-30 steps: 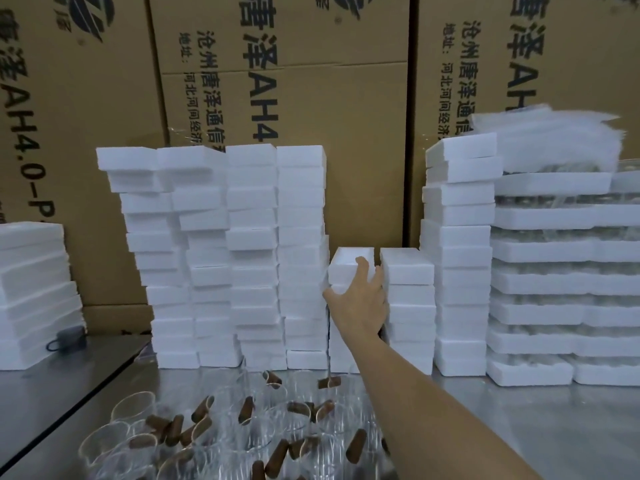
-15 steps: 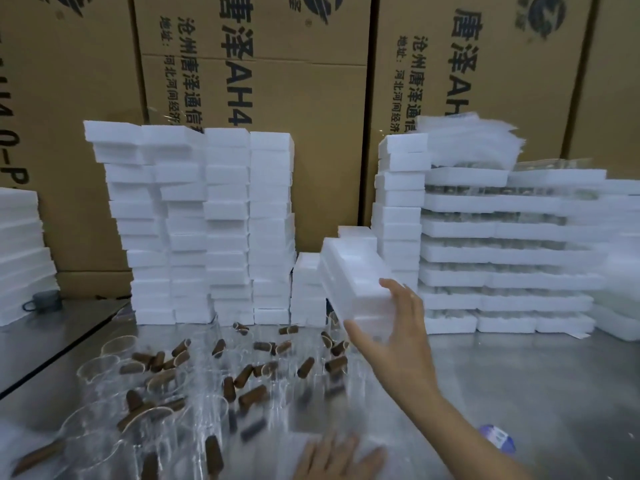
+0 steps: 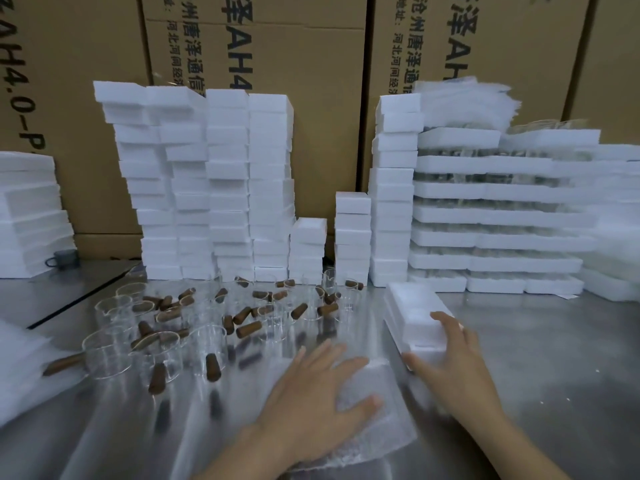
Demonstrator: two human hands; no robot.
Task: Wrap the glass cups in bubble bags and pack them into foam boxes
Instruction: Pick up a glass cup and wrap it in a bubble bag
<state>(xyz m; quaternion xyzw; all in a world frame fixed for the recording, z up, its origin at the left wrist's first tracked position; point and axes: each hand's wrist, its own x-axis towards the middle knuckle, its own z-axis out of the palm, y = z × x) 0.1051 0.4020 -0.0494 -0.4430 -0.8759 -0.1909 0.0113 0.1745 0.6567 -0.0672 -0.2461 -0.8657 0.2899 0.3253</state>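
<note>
In the lower right of the frame the right hand grips a white foam box by its near end, fingers curled over the top and thumb against the near side. The box points lengthwise toward the back, low at the desk, and blur hides whether it rests there. Just to its left, at lower centre, the left hand lies flat on a bubble bag with fingers spread and straight, pressing it without gripping. The bag's right edge is just beside the box and the right hand's thumb. Left of both hands, across the centre left, many clear glass cups with brown handles stand crowded on the grey metal desk. Along the back of the desk rise tall stacks of foam boxes, with two short stacks at centre and wider foam trays layered at the right, a heap of translucent bags on top of them. Another foam stack sits at the left edge, a small dark mug beside it. Brown cardboard cartons printed with dark lettering fill the background
</note>
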